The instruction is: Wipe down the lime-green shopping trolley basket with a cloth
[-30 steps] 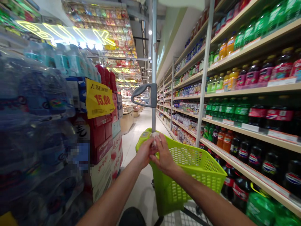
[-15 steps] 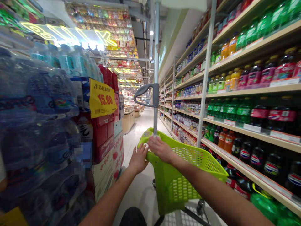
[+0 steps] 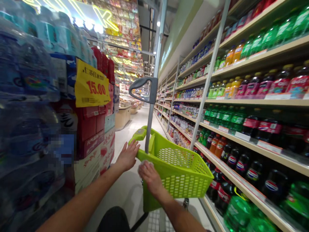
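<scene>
A lime-green shopping cart basket (image 3: 185, 180) with perforated walls stands in front of me, a metal pole (image 3: 151, 125) with a grey handle loop (image 3: 145, 91) rising at its near end. My left hand (image 3: 127, 156) lies on the basket's near-left rim, fingers stretched out and touching the green plastic. Lower and to the right, my right hand (image 3: 152, 177) is closed over a crumpled white wipe (image 3: 142, 167), against the basket's near outer face. Most of the wipe is hidden under the fingers, so cloth or tissue I cannot tell.
On the right, long shelves (image 3: 241, 137) carry rows of drink bottles. Wrapped water bottles (image 3: 29, 129) and stacked cartons (image 3: 91, 129) rise close on the left, with a yellow price sign (image 3: 91, 84). A pale tiled aisle (image 3: 142, 119) runs ahead between them.
My right hand has moved down from the pole's base to the basket's near face, with the white wipe. My left hand stays by the rim. The view has shifted, and the pole looks more tilted.
</scene>
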Action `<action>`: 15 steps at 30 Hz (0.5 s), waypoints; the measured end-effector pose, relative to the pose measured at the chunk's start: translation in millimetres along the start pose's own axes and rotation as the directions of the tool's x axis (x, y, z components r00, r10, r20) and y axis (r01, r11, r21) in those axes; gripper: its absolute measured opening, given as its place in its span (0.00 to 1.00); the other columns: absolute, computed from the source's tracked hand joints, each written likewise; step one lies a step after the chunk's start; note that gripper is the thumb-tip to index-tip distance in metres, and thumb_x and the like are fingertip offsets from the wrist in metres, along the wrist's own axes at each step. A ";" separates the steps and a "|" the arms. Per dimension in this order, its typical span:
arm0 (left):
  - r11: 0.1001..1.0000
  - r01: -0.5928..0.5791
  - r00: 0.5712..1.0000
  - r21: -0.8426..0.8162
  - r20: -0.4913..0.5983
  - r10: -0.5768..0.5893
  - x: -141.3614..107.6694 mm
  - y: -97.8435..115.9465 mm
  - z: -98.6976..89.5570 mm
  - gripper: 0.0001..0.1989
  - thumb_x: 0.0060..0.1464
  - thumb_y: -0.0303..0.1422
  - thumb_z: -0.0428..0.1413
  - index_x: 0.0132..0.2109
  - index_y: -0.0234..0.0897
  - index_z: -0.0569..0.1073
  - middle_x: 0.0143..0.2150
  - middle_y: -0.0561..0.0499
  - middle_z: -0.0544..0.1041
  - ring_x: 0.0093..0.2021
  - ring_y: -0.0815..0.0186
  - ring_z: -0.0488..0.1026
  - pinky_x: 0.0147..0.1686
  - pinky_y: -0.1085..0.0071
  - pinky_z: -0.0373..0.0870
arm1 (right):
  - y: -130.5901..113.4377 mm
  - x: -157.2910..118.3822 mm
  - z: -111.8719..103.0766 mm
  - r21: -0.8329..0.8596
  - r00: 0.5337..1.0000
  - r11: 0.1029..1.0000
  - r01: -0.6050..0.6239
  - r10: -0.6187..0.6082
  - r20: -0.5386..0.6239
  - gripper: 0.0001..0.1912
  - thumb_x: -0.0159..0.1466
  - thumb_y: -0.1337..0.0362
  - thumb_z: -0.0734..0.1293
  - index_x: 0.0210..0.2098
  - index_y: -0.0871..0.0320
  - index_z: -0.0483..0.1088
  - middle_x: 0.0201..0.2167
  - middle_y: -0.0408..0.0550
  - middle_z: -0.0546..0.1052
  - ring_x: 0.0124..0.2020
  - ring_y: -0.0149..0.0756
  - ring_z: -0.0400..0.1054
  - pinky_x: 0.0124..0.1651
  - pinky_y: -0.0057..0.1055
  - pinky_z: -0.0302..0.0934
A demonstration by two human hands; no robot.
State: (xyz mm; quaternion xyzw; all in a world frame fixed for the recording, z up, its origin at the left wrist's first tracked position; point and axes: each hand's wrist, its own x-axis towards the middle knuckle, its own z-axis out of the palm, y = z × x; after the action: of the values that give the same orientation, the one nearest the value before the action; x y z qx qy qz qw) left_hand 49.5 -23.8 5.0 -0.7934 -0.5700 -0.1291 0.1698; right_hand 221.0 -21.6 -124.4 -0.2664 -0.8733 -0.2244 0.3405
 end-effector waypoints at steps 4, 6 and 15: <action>1.000 -0.005 1.000 0.001 0.013 0.005 2.5 0.0 0.6 0.35 0.39 0.23 0.51 0.58 0.32 0.55 0.64 0.42 0.51 0.64 0.58 0.41 0.60 0.54 0.37 | -11.0 -55.3 24.4 0.017 0.999 1.000 -0.008 0.007 0.046 0.10 0.61 0.68 0.62 0.42 0.54 0.70 0.43 0.45 0.75 0.51 0.40 0.63 0.49 0.41 0.64; 1.000 -0.001 1.000 0.011 0.026 0.001 3.7 -0.6 1.0 0.35 0.39 0.23 0.51 0.59 0.34 0.55 0.64 0.42 0.51 0.64 0.58 0.40 0.60 0.54 0.37 | -5.6 -39.6 10.9 0.028 0.999 0.999 -0.029 0.030 -0.021 0.12 0.62 0.69 0.60 0.44 0.54 0.69 0.45 0.47 0.73 0.53 0.41 0.61 0.51 0.43 0.63; 0.996 -0.011 1.000 0.088 0.011 0.010 -2.3 -4.7 1.5 0.35 0.40 0.21 0.47 0.59 0.32 0.53 0.64 0.43 0.49 0.64 0.59 0.41 0.60 0.53 0.37 | -8.9 -30.5 8.7 0.055 0.987 0.998 -0.035 0.043 -0.152 0.18 0.64 0.72 0.54 0.50 0.56 0.65 0.46 0.50 0.73 0.55 0.40 0.59 0.50 0.43 0.63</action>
State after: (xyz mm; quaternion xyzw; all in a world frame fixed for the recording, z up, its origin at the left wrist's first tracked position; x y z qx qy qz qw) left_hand 44.4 -23.8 3.3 -0.7889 -0.5719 -0.0988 0.2021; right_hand 230.5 -32.8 -153.9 -0.2563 -0.8449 -0.2147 0.4176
